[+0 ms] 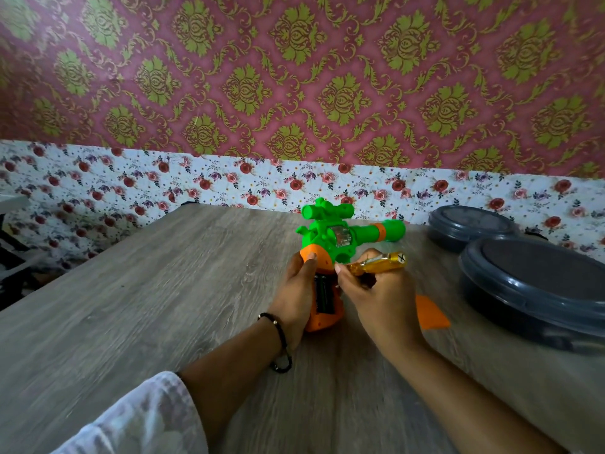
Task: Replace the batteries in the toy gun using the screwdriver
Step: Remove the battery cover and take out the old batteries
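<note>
Grey wood-grain table (163, 290) carries the whole work area, set against a floral-papered wall. Two dark grey lidded containers (537, 283) sit at the right edge, well clear of the work.

Next in size, the toy gun (330, 237) lies near the table centre, green body and barrel toward the wall, orange grip toward the person. The battery compartment (324, 294) in the grip is uncovered; a dark cell appears seated inside, though polarity markings are too small to read. An orange battery cover (430, 312) lies flat on the table just right of the right hand.

The left hand (296, 298) is wrapped around the grip's left side, thumb pressing the orange shoulder. The right hand (376, 293) is closed on the screwdriver (376, 262), yellow handle pointing right, while its fingertips reach at the compartment edge.

Hazards, as assessed:
- Working cells with the tool held in the same hand reduces finger control; a cell may pop out and roll away.
- The screwdriver tip, hidden behind the fingers, may scratch the contacts.
- The retaining screw is not visible; it may be lost.
</note>
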`<action>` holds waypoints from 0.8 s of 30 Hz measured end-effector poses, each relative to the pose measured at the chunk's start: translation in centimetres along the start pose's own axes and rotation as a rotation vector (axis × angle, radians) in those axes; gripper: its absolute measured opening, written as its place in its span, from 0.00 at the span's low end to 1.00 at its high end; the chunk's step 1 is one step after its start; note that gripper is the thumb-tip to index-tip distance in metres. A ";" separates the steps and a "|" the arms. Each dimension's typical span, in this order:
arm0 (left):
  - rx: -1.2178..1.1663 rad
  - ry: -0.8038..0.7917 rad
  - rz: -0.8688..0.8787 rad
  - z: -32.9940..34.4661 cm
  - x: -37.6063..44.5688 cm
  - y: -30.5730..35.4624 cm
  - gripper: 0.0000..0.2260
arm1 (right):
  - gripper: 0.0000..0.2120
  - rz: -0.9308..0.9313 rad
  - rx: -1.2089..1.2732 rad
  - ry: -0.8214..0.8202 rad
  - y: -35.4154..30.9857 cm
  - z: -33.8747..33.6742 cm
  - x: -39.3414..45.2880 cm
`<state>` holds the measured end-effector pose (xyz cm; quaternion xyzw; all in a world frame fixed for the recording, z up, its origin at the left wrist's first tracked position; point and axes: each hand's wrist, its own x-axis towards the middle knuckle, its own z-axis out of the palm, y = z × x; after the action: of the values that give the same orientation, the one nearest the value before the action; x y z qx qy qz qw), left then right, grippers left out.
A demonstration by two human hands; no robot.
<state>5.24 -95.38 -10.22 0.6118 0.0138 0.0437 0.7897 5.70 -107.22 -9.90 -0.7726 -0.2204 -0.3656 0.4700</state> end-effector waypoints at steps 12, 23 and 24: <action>-0.007 0.033 0.007 0.1 -0.2 0.1 0.08 | 0.13 0.143 0.058 0.064 0.7 0.8 0.0; -0.057 0.018 0.008 0.0 -0.6 0.3 0.08 | 0.13 -0.006 0.005 0.053 -0.1 0.5 -0.8; -0.057 0.024 0.007 0.1 -0.6 0.4 0.08 | 0.13 -0.009 0.001 0.054 -0.2 0.5 -0.8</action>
<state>4.59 -95.42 -9.83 0.5885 0.0199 0.0542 0.8064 5.23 -106.70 -10.58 -0.7613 -0.2114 -0.3883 0.4743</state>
